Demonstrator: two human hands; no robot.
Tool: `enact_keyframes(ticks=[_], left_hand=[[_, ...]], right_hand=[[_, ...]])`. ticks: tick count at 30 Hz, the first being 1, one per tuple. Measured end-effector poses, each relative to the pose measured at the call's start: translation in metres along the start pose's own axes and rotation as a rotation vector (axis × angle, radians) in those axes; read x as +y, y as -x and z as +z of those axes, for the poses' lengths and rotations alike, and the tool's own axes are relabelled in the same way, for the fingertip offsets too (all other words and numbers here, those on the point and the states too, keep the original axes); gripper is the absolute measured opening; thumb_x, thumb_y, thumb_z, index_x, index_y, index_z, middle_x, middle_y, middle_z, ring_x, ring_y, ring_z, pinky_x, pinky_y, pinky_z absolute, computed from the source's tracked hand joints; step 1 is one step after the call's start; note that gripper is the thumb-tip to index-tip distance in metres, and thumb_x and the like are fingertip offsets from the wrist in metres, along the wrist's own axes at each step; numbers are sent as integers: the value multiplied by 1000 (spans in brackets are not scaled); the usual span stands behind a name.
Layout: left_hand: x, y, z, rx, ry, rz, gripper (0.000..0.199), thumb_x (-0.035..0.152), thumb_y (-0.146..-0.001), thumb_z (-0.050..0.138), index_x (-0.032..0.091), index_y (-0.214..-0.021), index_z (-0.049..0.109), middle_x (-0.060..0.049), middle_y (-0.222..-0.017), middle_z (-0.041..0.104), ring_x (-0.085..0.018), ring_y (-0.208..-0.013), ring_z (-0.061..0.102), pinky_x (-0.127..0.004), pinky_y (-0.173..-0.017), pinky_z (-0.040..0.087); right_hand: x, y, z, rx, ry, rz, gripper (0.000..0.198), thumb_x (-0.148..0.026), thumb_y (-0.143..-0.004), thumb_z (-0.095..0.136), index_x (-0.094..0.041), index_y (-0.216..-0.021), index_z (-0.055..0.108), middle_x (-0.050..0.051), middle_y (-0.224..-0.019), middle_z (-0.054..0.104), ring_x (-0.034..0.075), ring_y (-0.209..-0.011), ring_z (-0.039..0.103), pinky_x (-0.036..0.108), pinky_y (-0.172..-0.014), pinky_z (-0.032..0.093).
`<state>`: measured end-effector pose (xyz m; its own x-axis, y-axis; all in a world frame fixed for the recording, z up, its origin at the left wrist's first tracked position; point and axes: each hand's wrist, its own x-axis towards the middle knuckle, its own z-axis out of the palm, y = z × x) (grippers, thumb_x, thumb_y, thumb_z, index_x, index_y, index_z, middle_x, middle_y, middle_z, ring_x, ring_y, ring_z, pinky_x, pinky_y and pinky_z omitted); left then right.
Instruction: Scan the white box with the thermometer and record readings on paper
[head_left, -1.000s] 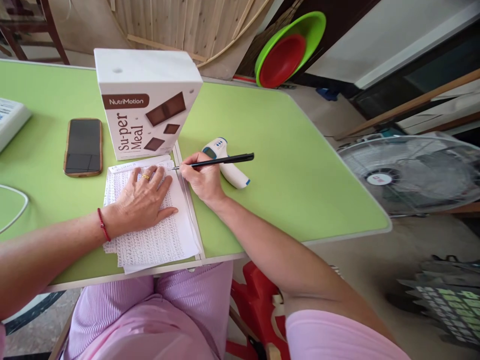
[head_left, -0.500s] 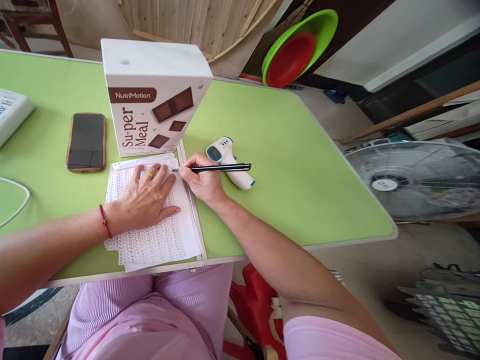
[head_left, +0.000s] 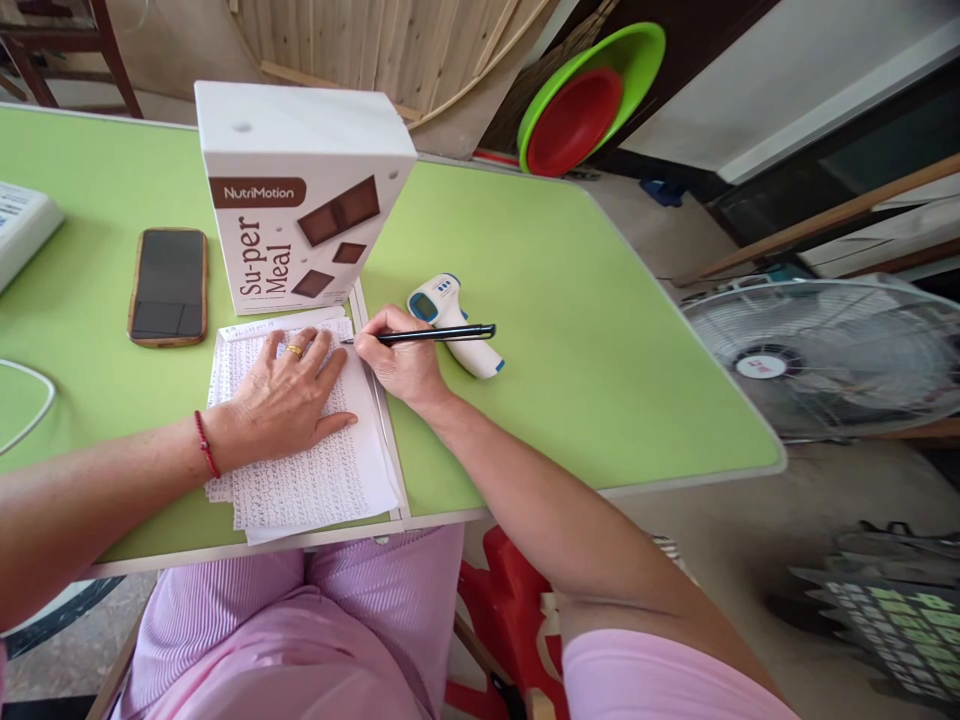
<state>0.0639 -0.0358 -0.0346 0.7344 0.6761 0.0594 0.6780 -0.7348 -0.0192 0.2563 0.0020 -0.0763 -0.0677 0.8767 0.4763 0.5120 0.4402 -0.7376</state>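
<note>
Sheets of handwritten paper [head_left: 315,490] lie at the near edge of the green table. My left hand [head_left: 289,400] rests flat on them, fingers spread, with a ring on one finger and a red bracelet at the wrist. In my right hand [head_left: 401,360] is a black pen [head_left: 450,333], pinched between thumb and fingers, its tip at the upper right of the writing. Just behind that hand lies a white and blue infrared thermometer [head_left: 457,325]. A white NutriMotion box [head_left: 300,200] stands upright beyond the paper.
A phone [head_left: 169,285] in a brown case lies left of the box. At the far left are a white device [head_left: 26,225] and a white cable [head_left: 49,400]. Past the right edge of the green table [head_left: 585,380] stands a fan [head_left: 817,360]; basins [head_left: 577,120] lean behind.
The whole view has shifted slightly, so everything appears a little further left. Both hands keep nearly the same place on the paper, and the pen stays in my right hand.
</note>
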Motion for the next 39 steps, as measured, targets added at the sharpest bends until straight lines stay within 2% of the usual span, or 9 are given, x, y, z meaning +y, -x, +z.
enact_keyframes(ticks=[5,17,29,39], left_hand=[[0,0,0,-5,-12,1,66,57,-102,49,4,-140,51,-26,-147,47,-43,-138,43,-60,-111,37],[0,0,-1,-5,-8,0,64,56,-102,48,4,-141,50,-26,-148,47,-42,-138,43,-59,-111,36],[-1,0,0,9,5,2,62,54,-102,50,6,-140,50,-26,-147,47,-42,-137,43,-58,-111,35],[-1,0,0,-1,-3,3,64,55,-102,49,4,-141,50,-26,-147,47,-43,-138,43,-59,-111,35]], right_hand=[[3,0,-1,49,-29,1,17,-25,-81,61,-24,-67,52,-5,-60,56,13,-57,50,28,-58,45],[3,0,-1,19,-41,-14,16,-25,-81,60,-24,-66,54,-4,-61,58,13,-57,50,28,-58,44],[1,0,-2,6,13,43,16,-21,-78,61,-24,-65,53,-4,-60,56,13,-58,48,29,-59,43],[2,-1,-1,52,-2,39,15,-22,-77,61,-24,-65,53,-4,-59,57,13,-57,48,29,-57,42]])
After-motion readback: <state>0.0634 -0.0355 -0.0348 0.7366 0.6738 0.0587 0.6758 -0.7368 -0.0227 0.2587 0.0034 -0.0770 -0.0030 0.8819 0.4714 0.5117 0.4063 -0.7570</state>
